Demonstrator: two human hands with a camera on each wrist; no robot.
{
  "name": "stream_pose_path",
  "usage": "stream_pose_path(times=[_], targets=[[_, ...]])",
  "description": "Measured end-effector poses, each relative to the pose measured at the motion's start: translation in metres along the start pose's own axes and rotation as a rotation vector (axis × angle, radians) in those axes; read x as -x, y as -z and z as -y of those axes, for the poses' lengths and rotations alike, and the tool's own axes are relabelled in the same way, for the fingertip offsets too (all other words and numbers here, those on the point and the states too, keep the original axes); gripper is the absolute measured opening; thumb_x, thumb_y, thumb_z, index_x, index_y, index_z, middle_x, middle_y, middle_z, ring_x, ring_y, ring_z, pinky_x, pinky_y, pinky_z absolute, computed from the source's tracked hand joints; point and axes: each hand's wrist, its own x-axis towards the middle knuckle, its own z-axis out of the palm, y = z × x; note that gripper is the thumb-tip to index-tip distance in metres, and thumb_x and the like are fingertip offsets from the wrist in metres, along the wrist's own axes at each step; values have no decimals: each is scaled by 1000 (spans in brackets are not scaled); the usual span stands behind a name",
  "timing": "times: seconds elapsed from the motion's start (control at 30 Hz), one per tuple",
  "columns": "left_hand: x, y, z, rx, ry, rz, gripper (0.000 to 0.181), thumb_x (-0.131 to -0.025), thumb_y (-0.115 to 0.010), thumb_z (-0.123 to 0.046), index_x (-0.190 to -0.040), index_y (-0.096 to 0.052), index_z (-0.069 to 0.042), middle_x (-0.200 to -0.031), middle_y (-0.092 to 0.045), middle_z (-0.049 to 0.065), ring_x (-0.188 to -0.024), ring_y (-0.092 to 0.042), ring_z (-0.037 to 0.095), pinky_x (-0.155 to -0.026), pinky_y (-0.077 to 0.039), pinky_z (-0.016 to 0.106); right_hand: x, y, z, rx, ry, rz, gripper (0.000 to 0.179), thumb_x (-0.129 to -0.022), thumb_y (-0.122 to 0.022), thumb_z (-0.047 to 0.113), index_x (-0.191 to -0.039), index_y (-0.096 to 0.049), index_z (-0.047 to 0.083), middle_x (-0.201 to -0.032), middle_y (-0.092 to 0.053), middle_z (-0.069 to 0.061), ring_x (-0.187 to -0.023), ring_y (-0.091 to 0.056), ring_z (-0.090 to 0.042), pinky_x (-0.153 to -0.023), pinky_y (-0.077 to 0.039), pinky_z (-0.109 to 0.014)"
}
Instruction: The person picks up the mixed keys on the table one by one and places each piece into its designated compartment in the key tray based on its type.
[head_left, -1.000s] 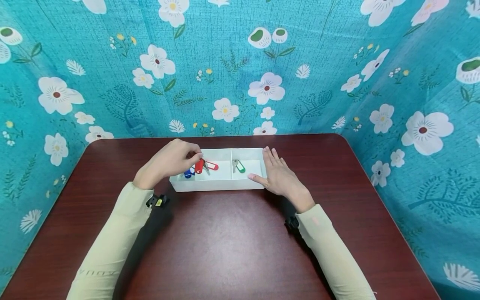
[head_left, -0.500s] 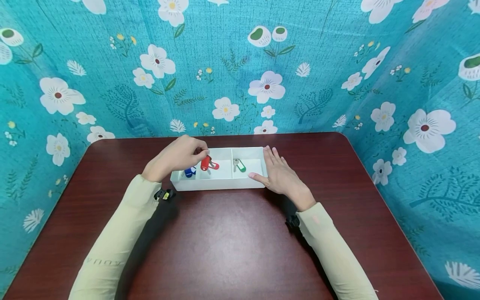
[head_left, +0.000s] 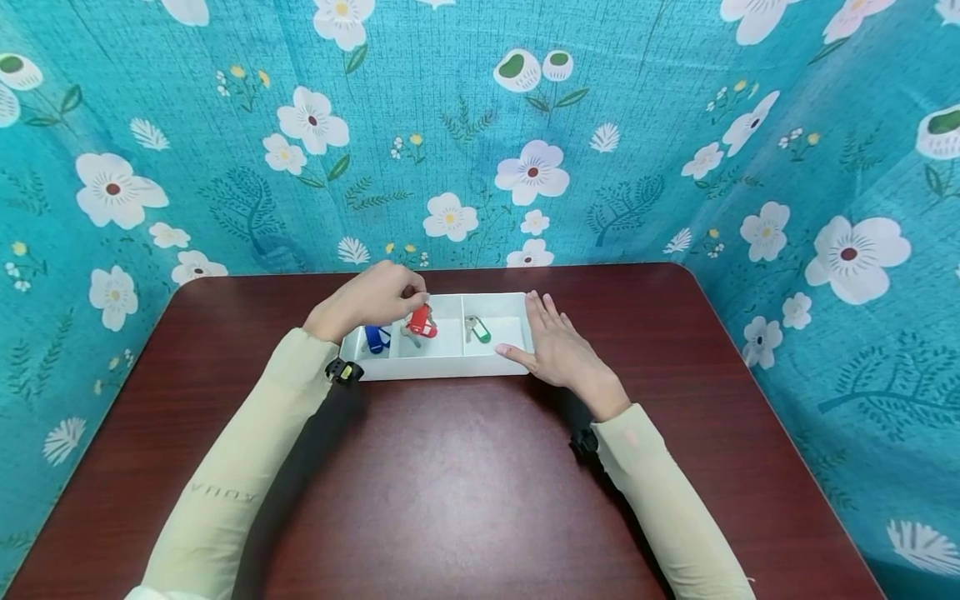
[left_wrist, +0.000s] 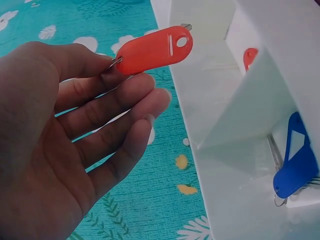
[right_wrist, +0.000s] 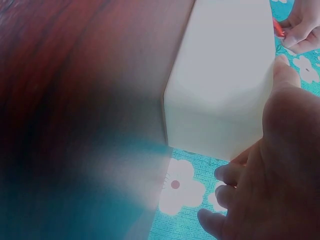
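Note:
A white tray with three compartments stands toward the back of the table. My left hand is over its left and middle compartments, pinching a red key tag by its metal ring between thumb and index finger. The tag hangs above the middle compartment, where part of a second red key tag shows in the left wrist view. Blue key tags lie in the left compartment, and a green key tag with a key is in the right one. My right hand, fingers straight, rests against the tray's right end.
The dark red wooden table extends in front of the tray and to both sides. Behind it hangs a turquoise flowered cloth, which also covers the sides. A dark wrist camera is strapped at my left cuff.
My left hand has moved to the right and slightly away from me, carrying the red key tag from near the left divider to over the middle compartment. The right hand stays put.

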Motion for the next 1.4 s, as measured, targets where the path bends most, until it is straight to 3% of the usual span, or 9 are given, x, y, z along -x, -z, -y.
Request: stream_pose_path(times=[0.17, 0.47, 0.67, 0.83, 1.07, 1.4], targets=[[-7, -1, 5, -6, 28, 30, 25, -107, -58, -22, -108, -80, -10, -64, -52, 0, -52, -43, 15, -58, -42, 30, 0, 2, 1, 4, 2, 3, 108, -101, -46, 73, -168, 2, 1, -179, -1, -17, -167, 0, -36, -135, -16, -55], [-20, 0, 2, -9, 25, 88, 28, -105, -55, -20, -106, -81, -10, -82, -74, 9, -54, -43, 13, -60, -41, 29, 1, 0, 1, -17, 3, -3, 108, -101, -47, 72, -168, 2, 2, -179, -2, -17, -167, -1, -37, -134, -16, -55], [-29, -4, -1, -31, 28, 108, 27, -103, -55, -18, -97, -81, -10, -66, -60, 0, -53, -40, 11, -60, -39, 28, 1, 0, 0, -18, 1, -1, 108, -101, -47, 72, -168, 2, 2, -179, -3, -17, -167, -2, -37, -134, -17, -55], [-36, -4, -7, -39, 35, 116, 30, -105, -56, -19, -84, -75, -8, -64, -50, -2, -56, -40, 13, -62, -40, 29, 1, 1, 1, -19, 1, -6, 108, -102, -47, 71, -168, 2, 2, -179, -4, -17, -167, -3, -37, -134, -18, -55], [-43, -4, -12, -97, 39, 140, 32, -105, -56, -21, -82, -75, -11, -66, -55, -2, -59, -45, 14, -64, -42, 29, 2, 2, 1, -15, -3, -3, 109, -101, -48, 72, -168, 1, 2, -178, -5, -18, -167, -2, -37, -134, -18, -56], [-48, -8, -16, -108, 42, 138, 31, -104, -58, -21, -82, -78, -12, -66, -58, -2, -58, -47, 14, -62, -42, 30, 3, 1, 2, -28, -2, -12, 110, -100, -51, 70, -168, 0, 1, -178, -6, -19, -167, -3, -38, -134, -18, -56]])
